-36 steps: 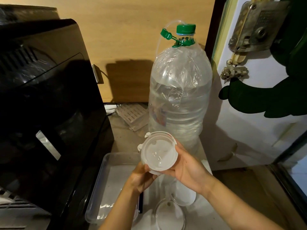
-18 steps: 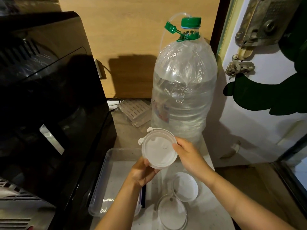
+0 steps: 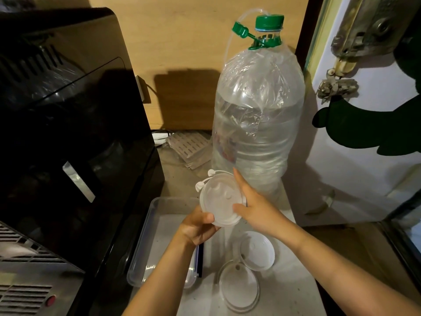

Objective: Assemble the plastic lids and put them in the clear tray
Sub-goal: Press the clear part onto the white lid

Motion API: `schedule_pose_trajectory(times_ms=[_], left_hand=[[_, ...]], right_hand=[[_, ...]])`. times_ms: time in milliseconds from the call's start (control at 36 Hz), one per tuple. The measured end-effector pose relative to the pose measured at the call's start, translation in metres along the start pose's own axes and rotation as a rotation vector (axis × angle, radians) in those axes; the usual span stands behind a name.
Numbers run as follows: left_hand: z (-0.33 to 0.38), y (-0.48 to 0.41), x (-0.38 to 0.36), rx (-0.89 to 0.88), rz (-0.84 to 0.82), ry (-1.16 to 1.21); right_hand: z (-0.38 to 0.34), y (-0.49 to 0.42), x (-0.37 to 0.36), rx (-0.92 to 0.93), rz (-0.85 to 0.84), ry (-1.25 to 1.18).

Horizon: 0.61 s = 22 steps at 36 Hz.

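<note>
I hold a round white plastic lid (image 3: 218, 200) with small plugs on its far-left rim, tilted above the counter. My left hand (image 3: 197, 226) grips its lower left edge from below. My right hand (image 3: 252, 205) holds its right rim, thumb on the face, index finger stretched up along the edge. The clear tray (image 3: 148, 226) lies on the counter under my left forearm, nothing visible inside. A white disc (image 3: 257, 250) and a clear ring-shaped lid part (image 3: 239, 286) lie on the counter to the tray's right.
A large water bottle (image 3: 257, 115) with a green cap stands just behind the lid. A black appliance (image 3: 68, 137) fills the left side, close to the tray. A white door (image 3: 364, 156) borders the right; slotted packets (image 3: 190, 145) lie at the back.
The lid stays held in both hands at about the same spot. My right hand has shifted on its rim: thumb now on the face, index finger extended upward.
</note>
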<state>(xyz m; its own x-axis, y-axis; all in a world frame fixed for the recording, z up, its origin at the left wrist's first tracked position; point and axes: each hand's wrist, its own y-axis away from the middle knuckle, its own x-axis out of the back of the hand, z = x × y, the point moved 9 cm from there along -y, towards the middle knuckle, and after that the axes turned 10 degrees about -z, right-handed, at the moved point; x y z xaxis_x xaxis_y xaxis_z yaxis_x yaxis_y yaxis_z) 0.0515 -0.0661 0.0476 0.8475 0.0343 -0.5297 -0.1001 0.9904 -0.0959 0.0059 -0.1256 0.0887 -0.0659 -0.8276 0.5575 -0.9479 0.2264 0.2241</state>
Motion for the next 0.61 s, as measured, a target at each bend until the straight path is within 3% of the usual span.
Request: schedule_pose_trajectory(times_ms=[306, 611], left_hand=[[-0.003, -0.001, 0.003, -0.068, 0.000, 0.076], [-0.006, -0.003, -0.002, -0.016, -0.038, 0.021]], right_hand=[[-0.008, 0.005, 0.001, 0.040, -0.015, 0.080], [-0.016, 0.011, -0.009, 0.047, -0.093, 0.277]])
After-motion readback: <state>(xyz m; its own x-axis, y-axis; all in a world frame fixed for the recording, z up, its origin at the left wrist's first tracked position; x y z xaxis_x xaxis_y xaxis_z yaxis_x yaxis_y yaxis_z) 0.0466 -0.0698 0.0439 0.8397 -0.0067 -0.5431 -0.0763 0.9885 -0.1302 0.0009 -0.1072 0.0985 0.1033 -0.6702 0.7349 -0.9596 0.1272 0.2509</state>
